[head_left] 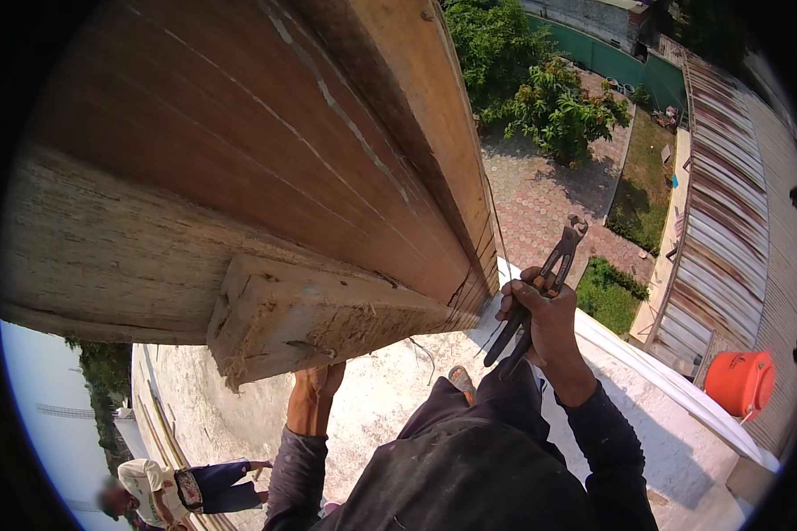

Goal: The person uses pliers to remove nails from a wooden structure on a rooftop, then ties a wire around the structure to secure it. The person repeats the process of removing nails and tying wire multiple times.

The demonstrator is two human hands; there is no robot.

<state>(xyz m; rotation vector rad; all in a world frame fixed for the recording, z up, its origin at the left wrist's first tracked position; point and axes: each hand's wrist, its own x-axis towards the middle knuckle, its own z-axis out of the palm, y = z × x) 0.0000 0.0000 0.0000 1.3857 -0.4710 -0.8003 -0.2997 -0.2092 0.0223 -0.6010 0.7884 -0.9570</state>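
In my right hand (pixel 553 327) is a pair of end-cutting pincers (pixel 558 261), dark metal with black handles; the jaws point up and away from me. The fingers are closed round it beside the corner of a large wooden panel (pixel 266 150). A thin wire (pixel 497 212) runs down along the panel's edge toward this hand. My left hand (pixel 317 389) is under a rough wooden block (pixel 328 323) fixed along the panel's lower beam (pixel 106 248). Its fingers are hidden behind the block. Another bit of wire (pixel 427 350) sticks out below the wood.
Below me lies a whitish concrete surface (pixel 381 398), ending at a raised white edge (pixel 629 367). Beyond the edge, far lower, are a paved yard (pixel 531 181) and trees. A red-orange bucket (pixel 739 382) stands at the right near corrugated roofing (pixel 717 221). Another person (pixel 181 491) is at lower left.
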